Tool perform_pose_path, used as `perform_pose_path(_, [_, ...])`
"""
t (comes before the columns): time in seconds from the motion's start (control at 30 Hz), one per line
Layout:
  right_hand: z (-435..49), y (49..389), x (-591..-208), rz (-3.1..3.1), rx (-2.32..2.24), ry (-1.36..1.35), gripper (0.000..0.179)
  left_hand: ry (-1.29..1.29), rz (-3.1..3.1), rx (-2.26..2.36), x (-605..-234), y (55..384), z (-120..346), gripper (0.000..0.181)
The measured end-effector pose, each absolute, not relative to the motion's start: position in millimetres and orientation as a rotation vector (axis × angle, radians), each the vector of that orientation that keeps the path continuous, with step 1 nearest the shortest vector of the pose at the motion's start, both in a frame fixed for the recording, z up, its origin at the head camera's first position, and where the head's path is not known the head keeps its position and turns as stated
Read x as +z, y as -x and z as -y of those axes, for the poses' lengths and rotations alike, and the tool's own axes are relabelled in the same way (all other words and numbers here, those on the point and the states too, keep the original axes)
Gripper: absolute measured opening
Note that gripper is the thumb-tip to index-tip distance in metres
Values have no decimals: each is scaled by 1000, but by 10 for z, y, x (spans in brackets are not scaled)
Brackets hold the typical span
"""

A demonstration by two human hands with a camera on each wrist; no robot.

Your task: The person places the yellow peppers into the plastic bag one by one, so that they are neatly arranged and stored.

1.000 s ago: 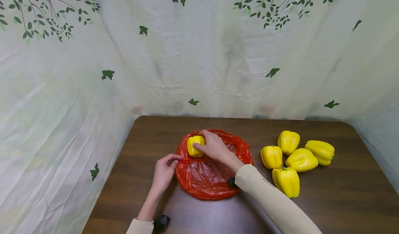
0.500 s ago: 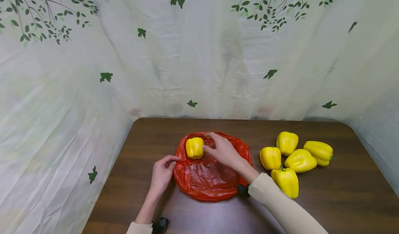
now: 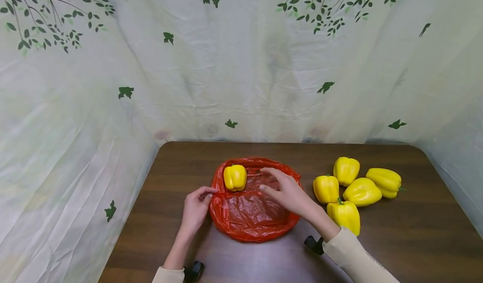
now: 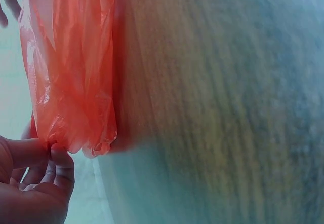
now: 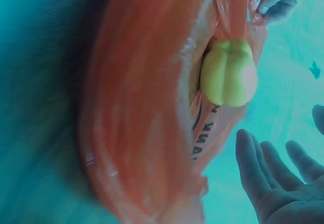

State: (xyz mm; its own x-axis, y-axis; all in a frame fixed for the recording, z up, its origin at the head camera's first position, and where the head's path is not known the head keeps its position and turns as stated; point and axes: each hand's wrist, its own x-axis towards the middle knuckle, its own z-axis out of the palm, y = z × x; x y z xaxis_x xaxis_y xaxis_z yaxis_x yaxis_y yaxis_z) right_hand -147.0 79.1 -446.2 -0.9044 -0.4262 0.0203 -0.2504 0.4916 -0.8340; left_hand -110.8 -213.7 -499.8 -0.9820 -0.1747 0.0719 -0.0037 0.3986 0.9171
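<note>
A red plastic bag (image 3: pixel 256 222) lies spread open on the table, its rim rolled into a ring. One yellow bell pepper (image 3: pixel 235 177) stands inside it, at the back left. At the bag's left edge my left hand (image 3: pixel 196 207) pinches the rim between thumb and fingers, as the left wrist view also shows. My right hand (image 3: pixel 288 193) hovers over the right part of the bag, fingers spread and holding nothing, apart from the pepper. Dark lettering shows on the bag's plastic (image 5: pixel 205 133) in the right wrist view.
To the right of the bag, several yellow bell peppers (image 3: pixel 362 192) lie grouped on the brown wooden table (image 3: pixel 181 161). Behind the table's far edge hangs a pale curtain (image 3: pixel 256 86) with leaf prints. Each wrist wears a small black camera (image 3: pixel 314 245).
My right hand has let go of the pepper inside the bag and drawn back to the right. The left hand keeps its pinch on the rim.
</note>
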Motion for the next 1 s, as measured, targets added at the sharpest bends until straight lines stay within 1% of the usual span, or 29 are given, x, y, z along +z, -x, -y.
perform_pose_path(0.23, [-1012, 1260, -4481, -2581, -1403, 543, 51, -230, 2502, -1624, -4968, 1094, 2127, 21])
perform_pose_path(0.83, [-1465, 897, -4495, -2667, -1419, 429, 55, -225, 2462, -1605, -5004, 1093, 2129, 20])
perform_pose_path(1.0, [-1574, 800, -4508, -2750, -1432, 460, 51, -240, 2463, -1619, -4994, 1095, 2123, 20])
